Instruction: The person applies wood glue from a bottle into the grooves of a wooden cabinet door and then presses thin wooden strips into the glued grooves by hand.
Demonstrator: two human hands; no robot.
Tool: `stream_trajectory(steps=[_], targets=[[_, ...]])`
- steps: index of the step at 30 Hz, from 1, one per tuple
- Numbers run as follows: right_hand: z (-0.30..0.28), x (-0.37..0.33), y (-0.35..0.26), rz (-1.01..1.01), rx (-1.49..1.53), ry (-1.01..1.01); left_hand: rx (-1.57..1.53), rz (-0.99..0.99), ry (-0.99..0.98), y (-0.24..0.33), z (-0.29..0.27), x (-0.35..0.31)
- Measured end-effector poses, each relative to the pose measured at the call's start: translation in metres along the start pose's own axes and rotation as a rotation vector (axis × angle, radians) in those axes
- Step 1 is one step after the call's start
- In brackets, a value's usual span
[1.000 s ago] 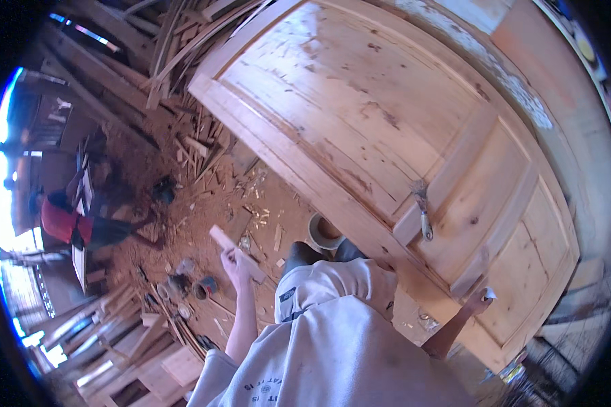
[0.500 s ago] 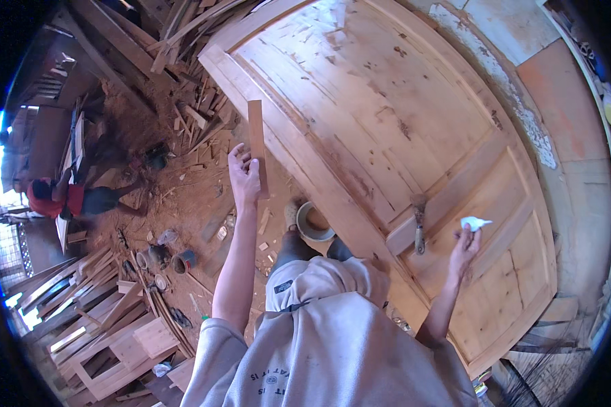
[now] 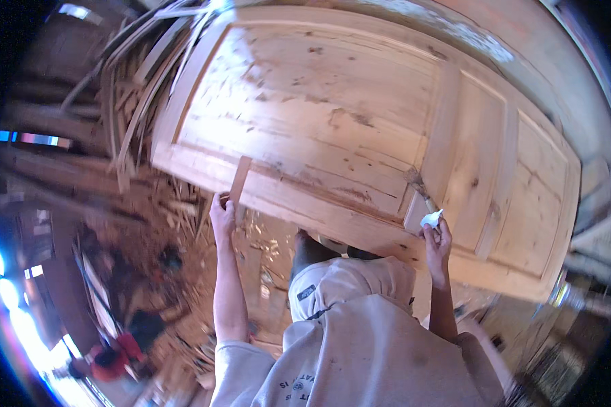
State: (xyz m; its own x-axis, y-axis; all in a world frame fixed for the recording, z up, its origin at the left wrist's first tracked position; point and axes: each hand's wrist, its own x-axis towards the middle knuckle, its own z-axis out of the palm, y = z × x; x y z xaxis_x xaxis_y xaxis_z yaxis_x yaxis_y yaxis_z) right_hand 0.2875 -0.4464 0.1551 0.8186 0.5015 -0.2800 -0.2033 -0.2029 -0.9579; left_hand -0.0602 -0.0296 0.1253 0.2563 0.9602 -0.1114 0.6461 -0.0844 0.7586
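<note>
A thin flat strip of wood (image 3: pixel 239 178) stands up from my left hand (image 3: pixel 223 216), which is closed on its lower end. The strip's upper part shows against the front edge of a large wooden panelled door (image 3: pixel 271 102) lying flat before me. My right hand (image 3: pixel 438 243) pinches a small white bottle with a pointed nozzle (image 3: pixel 430 219) above the door's near side. Just beyond that bottle lies a paintbrush (image 3: pixel 422 190) on the door, bristles away from me, its handle end partly hidden by the bottle.
Long planks and offcuts (image 3: pixel 136 88) are heaped beyond the door's left end. Wood scraps (image 3: pixel 190 203) litter the ground at left. A person in red (image 3: pixel 112 363) is blurred at lower left. A wall (image 3: pixel 557 88) runs along the door's far side.
My view has turned left, so the door now lies more crosswise. In the picture, the strip has come lower, and the white bottle has shifted left, close to the paintbrush. Both hands keep their hold.
</note>
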Motion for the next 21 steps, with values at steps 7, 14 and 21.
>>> stream_trajectory(steps=[7,14,21], targets=[[0.031,-0.1,-0.008,0.032,-0.142,0.509,0.26,0.321,-0.289,-0.052,0.035,0.094],[0.099,-0.221,0.018,0.198,-0.164,0.802,0.258,0.632,-0.477,-0.017,0.06,0.116],[0.149,-0.244,0.042,0.167,0.004,0.772,-0.223,0.207,-0.501,-0.012,0.069,0.144]])
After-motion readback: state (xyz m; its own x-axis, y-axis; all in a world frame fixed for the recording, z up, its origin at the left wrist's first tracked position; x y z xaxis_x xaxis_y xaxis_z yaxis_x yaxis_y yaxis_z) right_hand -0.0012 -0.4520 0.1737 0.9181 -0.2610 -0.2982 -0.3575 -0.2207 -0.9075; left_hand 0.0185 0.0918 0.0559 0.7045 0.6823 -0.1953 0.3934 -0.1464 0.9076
